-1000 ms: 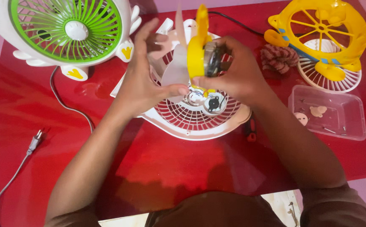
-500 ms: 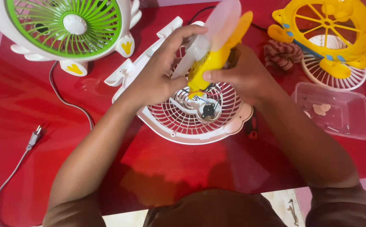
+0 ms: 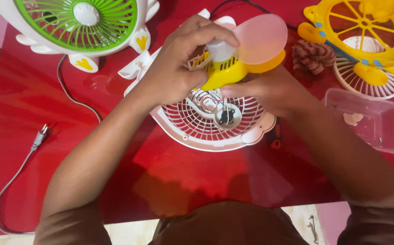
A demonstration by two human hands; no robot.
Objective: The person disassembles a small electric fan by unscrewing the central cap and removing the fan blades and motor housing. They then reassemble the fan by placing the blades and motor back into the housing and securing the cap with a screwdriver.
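My left hand (image 3: 174, 68) grips the hub of a pale pink fan blade (image 3: 260, 38) fixed to a yellow motor housing (image 3: 231, 72). From the other side, my right hand (image 3: 269, 93) holds that housing. Both hover just above a white fan shell with a red grille (image 3: 197, 122) lying flat on the red table (image 3: 33, 104). Thin wires run from the housing down to a small round part (image 3: 226, 117) in the grille's middle.
A white fan with a green grille (image 3: 77, 20) stands at the back left, its grey cord and plug (image 3: 38, 136) trailing leftward. At the back right lie a yellow fan frame (image 3: 364, 27), a white grille (image 3: 378, 84), a brown scrunchie-like item (image 3: 312, 55) and a clear plastic tray (image 3: 371, 120).
The motor assembly has been tipped from upright to lying sideways, with the pink blade now facing up and right. My left hand moved onto the blade hub.
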